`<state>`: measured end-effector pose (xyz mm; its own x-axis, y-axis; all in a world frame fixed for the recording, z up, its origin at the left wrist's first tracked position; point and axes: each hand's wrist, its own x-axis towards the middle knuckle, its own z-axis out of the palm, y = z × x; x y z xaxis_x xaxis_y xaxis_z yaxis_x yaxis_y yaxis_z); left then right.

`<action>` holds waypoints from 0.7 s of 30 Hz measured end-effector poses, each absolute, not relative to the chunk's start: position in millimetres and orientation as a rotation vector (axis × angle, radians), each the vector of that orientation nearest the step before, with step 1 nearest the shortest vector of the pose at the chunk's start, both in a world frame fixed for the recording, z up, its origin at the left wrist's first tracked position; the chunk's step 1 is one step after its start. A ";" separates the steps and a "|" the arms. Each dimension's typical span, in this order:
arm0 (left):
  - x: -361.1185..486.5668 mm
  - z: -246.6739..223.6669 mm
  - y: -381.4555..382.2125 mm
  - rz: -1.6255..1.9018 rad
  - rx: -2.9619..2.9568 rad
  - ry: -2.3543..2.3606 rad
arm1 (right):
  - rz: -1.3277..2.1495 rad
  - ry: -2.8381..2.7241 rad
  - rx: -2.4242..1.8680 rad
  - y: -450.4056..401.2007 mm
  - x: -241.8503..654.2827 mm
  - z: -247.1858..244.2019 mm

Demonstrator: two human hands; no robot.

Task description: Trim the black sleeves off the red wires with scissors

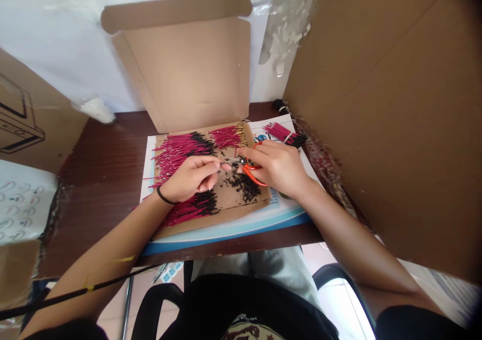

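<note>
Orange-handled scissors (256,175) are in my right hand (276,165), whose fingers are wrapped round the handles; the blades point left. My left hand (196,177) is pinched just at the blade tips, and the small thing between its fingertips is too tiny to make out. Both hands are over an open cardboard box (226,208). Red wires with black ends (181,146) lie in piles on its left side, partly under my left hand. Red wires with gold tips (228,136) lie at the back. Black scraps (246,187) are scattered below the scissors.
The box's raised lid (188,69) stands behind. A tied bundle of red wires (282,133) lies on printed sheets to the right, near a small black bundle (279,105). A large cardboard panel (387,114) rises at the right. White tape (98,110) sits at the back left.
</note>
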<state>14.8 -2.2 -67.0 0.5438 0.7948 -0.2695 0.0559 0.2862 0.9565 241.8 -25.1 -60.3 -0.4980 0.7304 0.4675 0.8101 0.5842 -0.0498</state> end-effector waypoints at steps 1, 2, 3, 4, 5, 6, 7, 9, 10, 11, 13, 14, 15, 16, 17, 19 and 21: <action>14.9 -67.4 -2.4 0.595 1.197 0.890 | -0.289 -2.417 -1.202 -25.4 243.1 -58.5; 14.9 -67.7 -2.5 0.596 1.201 0.894 | -0.324 -2.460 -1.185 -25.8 244.2 -56.3; 15.0 -67.9 -2.5 0.597 1.204 0.898 | -0.346 -2.495 -1.180 -26.4 245.0 -54.1; 15.1 -68.0 -2.4 0.600 1.206 0.902 | -0.358 -2.520 -1.184 -27.0 245.6 -52.0; 15.2 -68.0 -2.3 0.601 1.208 0.905 | -0.367 -2.536 -1.191 -27.7 245.9 -50.1; 15.3 -67.9 -2.1 0.600 1.208 0.909 | -0.377 -2.546 -1.198 -28.4 246.0 -48.7; 15.4 -67.6 -1.9 0.597 1.208 0.913 | -0.389 -2.553 -1.203 -28.9 246.0 -47.6; 15.6 -66.8 -1.9 0.589 1.204 0.929 | -0.419 -2.562 -1.209 -29.8 246.1 -46.6; 15.9 -66.1 -2.0 0.586 1.200 0.942 | -0.432 -2.566 -1.211 -30.1 246.2 -46.4; 16.2 -65.4 -2.3 0.585 1.195 0.958 | -0.439 -2.571 -1.211 -30.3 246.5 -46.3; 17.0 -63.6 -2.9 0.581 1.182 0.984 | -0.431 -2.586 -1.210 -30.7 247.2 -45.6; 17.5 -62.7 -3.2 0.577 1.178 0.994 | -0.421 -2.593 -1.209 -30.9 247.6 -45.2; 17.9 -61.9 -3.4 0.572 1.176 1.000 | -0.413 -2.596 -1.209 -31.1 247.8 -44.6; 18.3 -61.1 -3.5 0.567 1.177 1.004 | -0.408 -2.596 -1.209 -31.3 248.0 -44.0; 18.5 -60.5 -3.6 0.564 1.181 1.006 | -0.408 -2.592 -1.207 -31.3 248.1 -43.5; 18.7 -59.8 -3.4 0.560 1.193 1.008 | -0.414 -2.582 -1.200 -31.4 248.0 -42.7; 18.4 -59.7 -3.2 0.552 1.205 1.010 | -0.412 -2.572 -1.185 -31.3 247.6 -42.3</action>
